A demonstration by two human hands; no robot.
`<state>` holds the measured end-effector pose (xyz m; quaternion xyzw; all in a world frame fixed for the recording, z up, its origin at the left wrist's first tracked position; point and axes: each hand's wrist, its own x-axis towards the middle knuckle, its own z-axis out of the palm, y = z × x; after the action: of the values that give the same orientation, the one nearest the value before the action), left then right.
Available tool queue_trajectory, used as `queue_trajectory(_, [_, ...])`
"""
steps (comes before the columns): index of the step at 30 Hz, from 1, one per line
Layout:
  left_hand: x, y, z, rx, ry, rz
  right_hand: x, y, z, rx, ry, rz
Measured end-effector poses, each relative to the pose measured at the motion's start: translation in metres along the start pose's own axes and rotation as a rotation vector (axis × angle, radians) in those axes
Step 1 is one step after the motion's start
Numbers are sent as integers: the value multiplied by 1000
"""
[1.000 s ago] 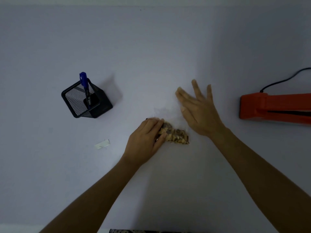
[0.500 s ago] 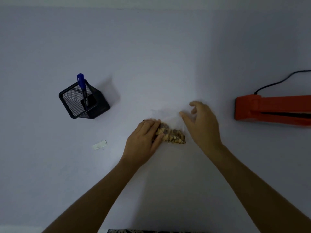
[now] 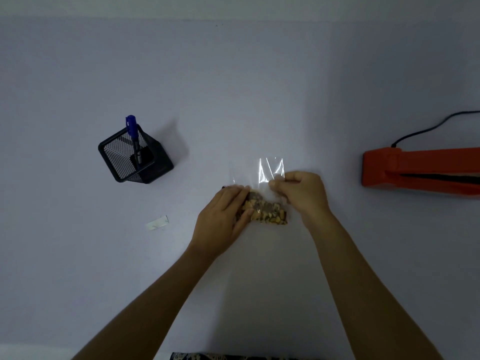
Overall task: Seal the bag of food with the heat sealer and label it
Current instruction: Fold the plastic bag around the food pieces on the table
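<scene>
The bag (image 3: 267, 213) lies on the counter (image 3: 259, 100), food bunched at its near end. The left hand (image 3: 223, 216) presses flat on its left end, fingers nearly straight; the right hand (image 3: 301, 193) pinches the clear open top. If that thin film slips or creases, or food slides into it, the sealer (image 3: 415, 170), well apart at right, would likely leave a leaky seam

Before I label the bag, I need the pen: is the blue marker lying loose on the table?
No, the blue marker stands upright inside the black mesh holder.
</scene>
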<state>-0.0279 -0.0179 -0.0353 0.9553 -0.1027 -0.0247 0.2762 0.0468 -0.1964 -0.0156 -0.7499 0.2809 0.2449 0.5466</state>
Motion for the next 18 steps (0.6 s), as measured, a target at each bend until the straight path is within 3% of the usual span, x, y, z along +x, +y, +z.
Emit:
queue_trajectory(3, [-1, 0, 2, -112, 66, -77, -3, 4, -3, 131, -64, -2])
queue_trajectory(8, [16, 17, -6, -474, 296, -535, -9, 12, -5, 237, -174, 12])
queue_trajectory(10, [25, 19, -10, -528, 263, -630, -11, 14, -8, 253, -185, 4])
queue_trajectory(14, [34, 19, -21, -669, 95, -624, -15, 13, -16, 272, -189, -28])
queue_trajectory(18, [31, 25, -30, -862, 43, -624, -30, 6, -27, 286, -168, -84])
